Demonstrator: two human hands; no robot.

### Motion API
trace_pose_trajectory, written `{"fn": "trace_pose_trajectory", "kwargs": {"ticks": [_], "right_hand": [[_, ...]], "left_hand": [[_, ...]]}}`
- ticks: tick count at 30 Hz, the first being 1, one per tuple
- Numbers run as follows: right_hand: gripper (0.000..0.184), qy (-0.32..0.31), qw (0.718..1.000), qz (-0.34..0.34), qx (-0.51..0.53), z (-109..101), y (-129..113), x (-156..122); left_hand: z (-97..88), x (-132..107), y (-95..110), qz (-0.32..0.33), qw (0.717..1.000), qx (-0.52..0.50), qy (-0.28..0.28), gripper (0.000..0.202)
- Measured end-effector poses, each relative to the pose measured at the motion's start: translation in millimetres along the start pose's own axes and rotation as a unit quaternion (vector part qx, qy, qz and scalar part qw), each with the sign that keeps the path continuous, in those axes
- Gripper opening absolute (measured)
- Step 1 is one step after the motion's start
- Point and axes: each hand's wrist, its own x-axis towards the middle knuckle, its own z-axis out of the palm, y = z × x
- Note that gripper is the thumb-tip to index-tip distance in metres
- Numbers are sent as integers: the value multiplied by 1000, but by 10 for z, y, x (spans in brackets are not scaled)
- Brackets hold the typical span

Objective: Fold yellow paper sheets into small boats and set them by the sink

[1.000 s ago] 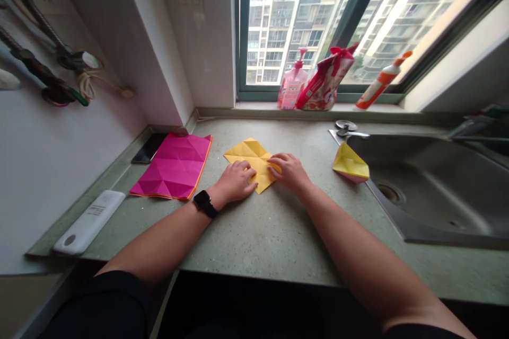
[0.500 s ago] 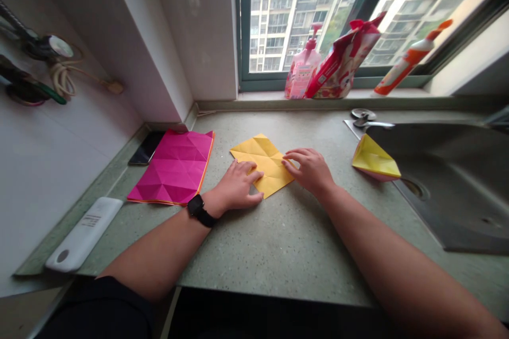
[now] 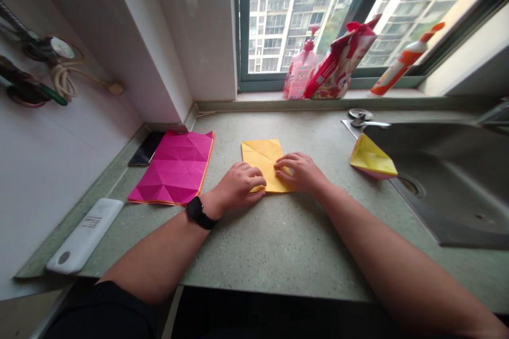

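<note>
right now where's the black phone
In the head view, the black phone lies at the left of the speckled counter, by the wall, just left of the creased magenta paper.

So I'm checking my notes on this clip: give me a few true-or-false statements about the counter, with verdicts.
1. The right hand rests on the yellow paper. True.
2. The black watch is on the right wrist. False: it is on the left wrist.
3. The magenta sheet lies to the left of the yellow paper, not touching it. True.
4. The pink pump bottle stands on the counter. False: it stands on the windowsill.
</note>
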Motion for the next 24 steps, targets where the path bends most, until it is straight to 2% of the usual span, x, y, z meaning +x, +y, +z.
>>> {"fn": "trace_pose_trajectory", "kwargs": {"ticks": [4,7,10,12,15,18,20,22,24], "right_hand": [[28,-24,1000,7,14,-18,-20,5],[47,-35,999,14,34,-62,-13,-4],[68,-31,996,7,87,-138,25,-14],[72,-26,991,-14,129,-185,47,-20],[60,-19,988,-37,147,-201,42,-31],[56,-1,992,-40,123,-141,20,-37],[44,22,992,-41,119,-92,28,-32],[25,48,990,-42,129,-64,60,-25],[20,72,986,-41,142,-67,99,-22]], "left_hand": [[-13,0,10,-14,999,10,31,16],[-8,-7,10,-38,998,8,56,17],[-6,-7,-2,-67,995,-6,75,14],[-2,-2,-13,-86,992,-11,86,13],[15,8,-29,-114,987,-9,113,14],[29,14,-40,-137,978,-18,155,18],[31,12,-46,-142,973,-34,177,20],[30,3,-58,-125,973,-63,182,17],[32,-9,-83,-90,975,-96,177,19]]}}
